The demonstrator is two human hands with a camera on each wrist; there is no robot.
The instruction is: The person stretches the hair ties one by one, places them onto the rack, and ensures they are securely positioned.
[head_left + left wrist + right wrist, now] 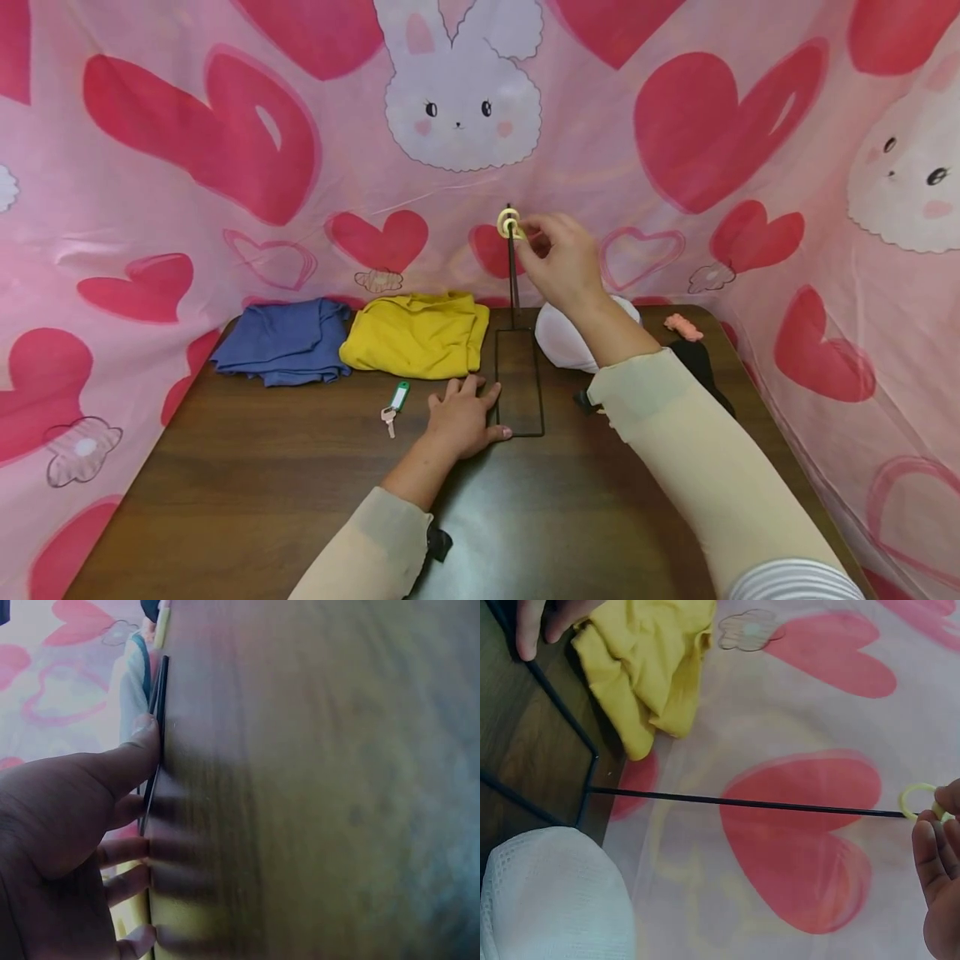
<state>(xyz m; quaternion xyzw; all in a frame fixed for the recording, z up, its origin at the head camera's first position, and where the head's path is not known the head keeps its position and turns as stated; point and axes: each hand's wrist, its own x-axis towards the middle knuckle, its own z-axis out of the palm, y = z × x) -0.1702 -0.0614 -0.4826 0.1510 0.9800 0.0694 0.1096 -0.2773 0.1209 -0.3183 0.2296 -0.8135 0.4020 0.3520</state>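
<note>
A: Left to right on the table [247,467]: blue cloth [281,340], yellow cloth [416,333], key with green tag [394,406], then the left hand [463,419].

B: Left hand state?

A: Flat on the wood, fingers straight and close together, thumb out against the edge of the wire stand's [518,379] rectangular base. Pressing, not curled round it.

B: And the stand itself?

A: Thin black wire. Flat rectangle frame on the table, one upright rod from its far end. Just right of centre, between the yellow cloth and a white mesh bundle [573,337].

B: Right hand?

A: Right hand [558,258] is up at the rod's tip, fingertips pinching a small pale yellow ring [509,223]. Ring looks doubled, two loops overlapping. It sits right at the tip; can't tell if it's threaded on.

B: Anything further right?

A: Small pink item [683,327] near the far corner, something black [697,362] partly hidden behind the forearm.

B: Wrist views add anything?

A: Left wrist view: thumb [127,761] touching the wire, blurred. Right wrist view: whole rod against the heart-print backdrop, ring [917,801] at its end, mesh weave of the white bundle [551,896]. Neither shows the key or blue cloth.
</note>
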